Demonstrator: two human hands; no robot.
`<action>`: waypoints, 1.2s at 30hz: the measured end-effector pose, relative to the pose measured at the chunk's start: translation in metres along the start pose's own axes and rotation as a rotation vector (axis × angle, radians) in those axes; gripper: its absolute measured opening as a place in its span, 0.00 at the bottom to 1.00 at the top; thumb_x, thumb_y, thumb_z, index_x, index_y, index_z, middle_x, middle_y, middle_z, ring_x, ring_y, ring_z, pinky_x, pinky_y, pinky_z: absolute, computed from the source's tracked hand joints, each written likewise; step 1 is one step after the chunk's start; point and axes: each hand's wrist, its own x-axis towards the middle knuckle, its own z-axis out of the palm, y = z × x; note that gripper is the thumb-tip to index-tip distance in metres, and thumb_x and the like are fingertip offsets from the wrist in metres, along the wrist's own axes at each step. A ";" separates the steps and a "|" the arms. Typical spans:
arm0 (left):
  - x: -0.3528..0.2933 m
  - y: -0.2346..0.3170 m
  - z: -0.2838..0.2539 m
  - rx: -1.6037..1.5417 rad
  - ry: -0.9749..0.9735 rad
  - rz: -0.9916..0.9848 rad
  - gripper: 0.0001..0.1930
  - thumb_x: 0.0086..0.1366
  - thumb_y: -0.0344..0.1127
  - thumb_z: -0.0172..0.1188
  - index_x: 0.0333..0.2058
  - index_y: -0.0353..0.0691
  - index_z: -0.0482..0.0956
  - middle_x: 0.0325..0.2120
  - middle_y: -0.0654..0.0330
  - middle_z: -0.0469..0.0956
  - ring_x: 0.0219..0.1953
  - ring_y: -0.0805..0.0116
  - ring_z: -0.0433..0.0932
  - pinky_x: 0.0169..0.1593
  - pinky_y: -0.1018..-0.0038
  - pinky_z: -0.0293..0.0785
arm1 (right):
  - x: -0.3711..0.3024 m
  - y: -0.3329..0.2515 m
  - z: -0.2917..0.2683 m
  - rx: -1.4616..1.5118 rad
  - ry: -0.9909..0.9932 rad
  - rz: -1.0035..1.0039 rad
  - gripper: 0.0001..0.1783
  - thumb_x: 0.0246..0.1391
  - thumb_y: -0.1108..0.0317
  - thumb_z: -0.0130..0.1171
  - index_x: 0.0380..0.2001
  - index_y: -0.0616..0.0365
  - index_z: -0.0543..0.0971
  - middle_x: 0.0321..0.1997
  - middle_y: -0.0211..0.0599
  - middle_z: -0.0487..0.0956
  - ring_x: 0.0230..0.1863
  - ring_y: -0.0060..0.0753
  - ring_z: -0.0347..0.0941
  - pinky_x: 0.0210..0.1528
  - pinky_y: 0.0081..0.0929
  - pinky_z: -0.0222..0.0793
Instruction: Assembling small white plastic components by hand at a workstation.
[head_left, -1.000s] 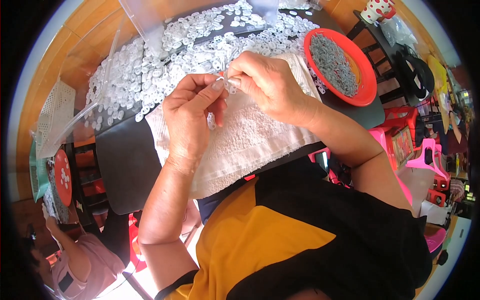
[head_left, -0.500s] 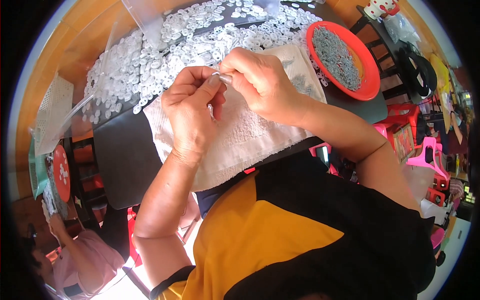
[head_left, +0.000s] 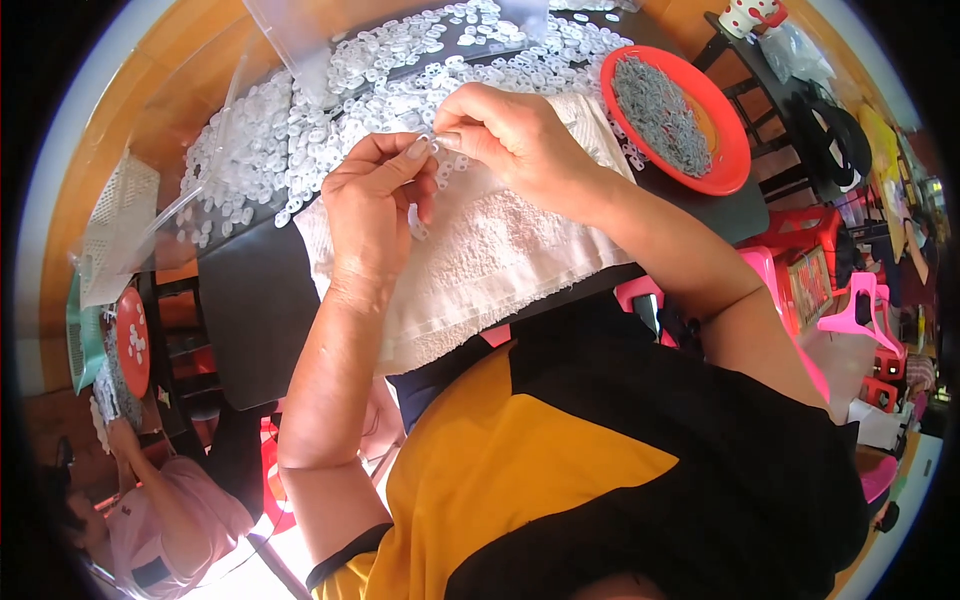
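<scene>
Your left hand (head_left: 365, 205) has its thumb and forefinger clamped on a small white plastic piece (head_left: 429, 144), which sits between your two hands, above the towel (head_left: 490, 250). Your right hand (head_left: 525, 140) meets it from the other side, thumb and forefinger together at the piece's edge; whether they grip the piece itself or something finer, you cannot tell from this view.

Half a second ago your right fingertips lay over much of that piece; now more of its white edge shows. A second white piece (head_left: 416, 223) has come back into view below your left hand's curled fingers, where it was hidden in the last frame. The grey bits that showed on the towel near your right wrist are now out of sight.

Beyond your hands, the heap of pierced white oval pieces (head_left: 330, 130) still spreads over the dark table (head_left: 250, 315), next to the clear plastic bin (head_left: 285, 40). To your right, the red basin (head_left: 736, 165) still holds its thin grey pieces (head_left: 655, 110).
</scene>
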 end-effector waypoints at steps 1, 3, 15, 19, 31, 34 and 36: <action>0.000 0.000 0.000 0.005 -0.010 0.005 0.05 0.63 0.26 0.59 0.35 0.29 0.76 0.24 0.55 0.78 0.20 0.72 0.74 0.20 0.78 0.66 | 0.000 0.000 0.001 -0.017 0.001 -0.026 0.03 0.58 0.76 0.55 0.36 0.61 0.73 0.30 0.33 0.76 0.30 0.26 0.72 0.34 0.23 0.68; -0.001 0.000 0.000 0.002 -0.020 -0.004 0.05 0.63 0.26 0.59 0.35 0.29 0.76 0.24 0.55 0.78 0.20 0.72 0.74 0.20 0.78 0.66 | 0.000 0.002 0.002 -0.035 0.000 -0.048 0.03 0.58 0.77 0.55 0.36 0.61 0.73 0.30 0.33 0.75 0.30 0.27 0.72 0.33 0.24 0.67; -0.004 -0.002 0.003 0.092 0.036 0.034 0.04 0.62 0.26 0.60 0.31 0.30 0.77 0.21 0.57 0.78 0.18 0.75 0.72 0.19 0.79 0.63 | -0.005 0.006 0.014 -0.095 0.039 -0.143 0.06 0.55 0.79 0.56 0.36 0.60 0.72 0.27 0.38 0.76 0.27 0.33 0.74 0.29 0.26 0.67; -0.006 0.001 0.005 0.100 0.057 0.062 0.04 0.62 0.26 0.60 0.30 0.30 0.77 0.20 0.58 0.77 0.17 0.75 0.71 0.19 0.79 0.63 | -0.006 0.004 0.018 -0.017 0.060 -0.039 0.03 0.56 0.77 0.57 0.34 0.62 0.74 0.26 0.36 0.77 0.27 0.26 0.74 0.30 0.22 0.68; 0.018 0.026 -0.030 -0.029 0.164 0.258 0.06 0.61 0.25 0.58 0.33 0.27 0.76 0.25 0.53 0.77 0.22 0.68 0.73 0.21 0.76 0.65 | 0.000 0.031 0.010 -0.552 -0.197 -0.075 0.05 0.50 0.70 0.54 0.30 0.54 0.78 0.34 0.35 0.81 0.36 0.45 0.78 0.38 0.43 0.71; 0.013 0.039 -0.025 -0.011 0.095 0.262 0.06 0.60 0.26 0.58 0.33 0.26 0.76 0.25 0.53 0.77 0.22 0.68 0.73 0.21 0.75 0.64 | 0.002 0.018 0.007 -0.456 -0.175 -0.041 0.05 0.50 0.70 0.54 0.29 0.54 0.79 0.34 0.35 0.81 0.36 0.45 0.78 0.37 0.42 0.71; 0.012 0.047 -0.024 0.007 0.046 0.270 0.07 0.60 0.26 0.58 0.32 0.27 0.77 0.24 0.53 0.77 0.21 0.68 0.74 0.20 0.75 0.65 | 0.009 0.005 0.004 -0.455 -0.204 -0.067 0.05 0.50 0.71 0.53 0.29 0.54 0.79 0.34 0.36 0.81 0.36 0.45 0.78 0.37 0.42 0.71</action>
